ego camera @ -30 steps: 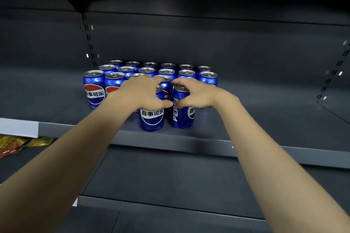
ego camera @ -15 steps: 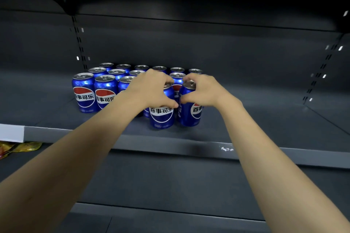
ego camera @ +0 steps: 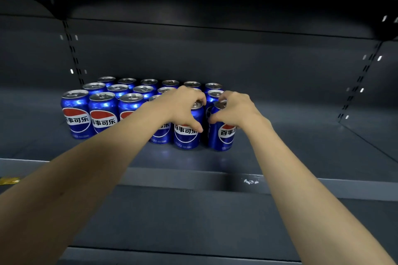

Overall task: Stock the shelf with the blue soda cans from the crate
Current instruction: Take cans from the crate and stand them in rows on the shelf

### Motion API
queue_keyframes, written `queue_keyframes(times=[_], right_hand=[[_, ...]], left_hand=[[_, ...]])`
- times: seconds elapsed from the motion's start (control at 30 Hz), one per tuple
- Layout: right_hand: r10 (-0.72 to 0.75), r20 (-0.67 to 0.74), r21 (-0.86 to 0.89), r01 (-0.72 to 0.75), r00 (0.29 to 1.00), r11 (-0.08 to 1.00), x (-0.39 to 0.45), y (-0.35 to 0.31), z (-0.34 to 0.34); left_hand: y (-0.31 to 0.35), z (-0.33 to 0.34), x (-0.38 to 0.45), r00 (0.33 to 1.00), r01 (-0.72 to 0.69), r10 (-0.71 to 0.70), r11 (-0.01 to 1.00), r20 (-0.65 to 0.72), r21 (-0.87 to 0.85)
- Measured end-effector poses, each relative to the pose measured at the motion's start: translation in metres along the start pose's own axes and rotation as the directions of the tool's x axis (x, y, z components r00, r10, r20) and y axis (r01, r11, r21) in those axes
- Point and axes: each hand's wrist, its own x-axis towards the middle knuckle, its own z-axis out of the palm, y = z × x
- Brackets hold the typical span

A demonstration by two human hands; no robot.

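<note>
1. We reached both arms onto the dark metal shelf (ego camera: 280,153), where a block of blue soda cans (ego camera: 103,114) stood upright in rows.
2. Our left hand (ego camera: 183,107) was wrapped over the top of a front can (ego camera: 186,135), thumb on its label and fingers curled behind the rim.
3. Our right hand (ego camera: 234,109) gripped the next can (ego camera: 223,137) just to the right in the same way, from above.
4. Both held cans stood upright on the shelf in the front row, close beside each other.
5. A yellow wrapper (ego camera: 9,180) showed at the far left edge, below the shelf lip.
</note>
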Motion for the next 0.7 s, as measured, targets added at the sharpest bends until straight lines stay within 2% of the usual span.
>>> queue_keyframes(times=[0.17,0.43,0.7], right_hand=[[0.003,-0.016,-0.004,-0.003,1.0,1.0,0.005,-0.005,-0.001],[0.016,-0.018,0.015,-0.016,1.0,1.0,0.008,-0.005,0.006],[0.011,-0.019,-0.029,-0.012,1.0,0.999,0.01,-0.005,0.005]], left_hand=[[-0.004,0.005,0.011,1.0,-0.009,0.009,1.0,-0.002,0.002],[-0.003,0.015,0.02,0.997,0.036,-0.03,0.995,-0.071,0.097],[-0.005,0.014,0.017,0.995,0.096,-0.088,0.977,-0.046,0.189]])
